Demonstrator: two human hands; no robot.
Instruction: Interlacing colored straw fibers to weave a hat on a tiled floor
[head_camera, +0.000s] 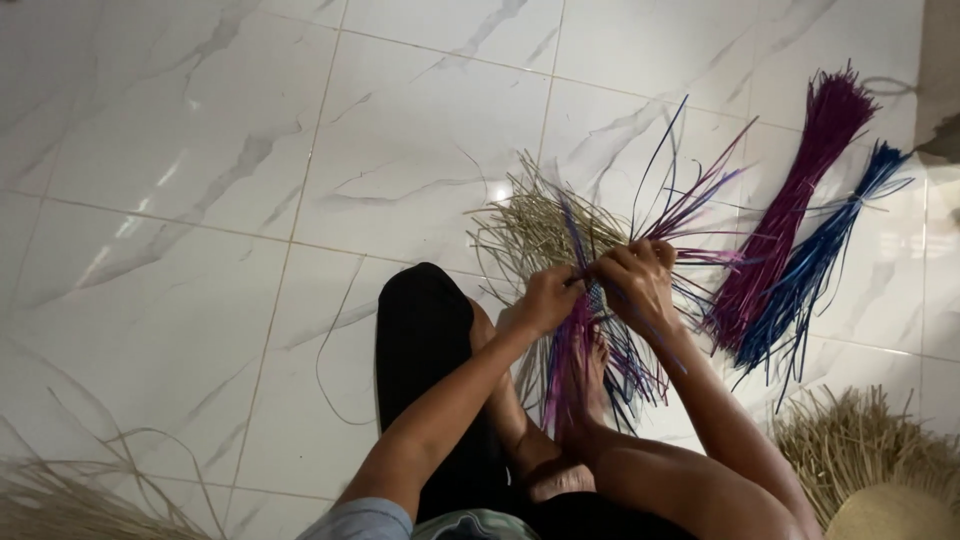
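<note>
- We look down on a person seated on the white marbled tile floor (200, 150), one knee in black cloth drawn up, a bare foot (590, 370) stretched forward under the work.
- The woven piece (590, 330) sits just above that foot, between the two hands: a crossing of purple and blue strips with pale straw-coloured strips fanning out behind it toward the top of the view.
- The left hand (548, 298) closes on the strips at the piece's left edge, fingers curled together and pinching a strand near where the hands meet.
- The right hand (638, 282) sits just beside it, knuckles up, fingers bent and pressed down over the purple and blue strands (we cannot tell exactly which strand the fingertips grip).
- To the right, well apart from the hands, a purple bundle (790, 215) and a blue bundle (820, 260) lie side by side on the floor, touching along their length.
- More pale straw (860, 450) lies at the lower right, and another loose heap (70, 495) at the lower left corner.
</note>
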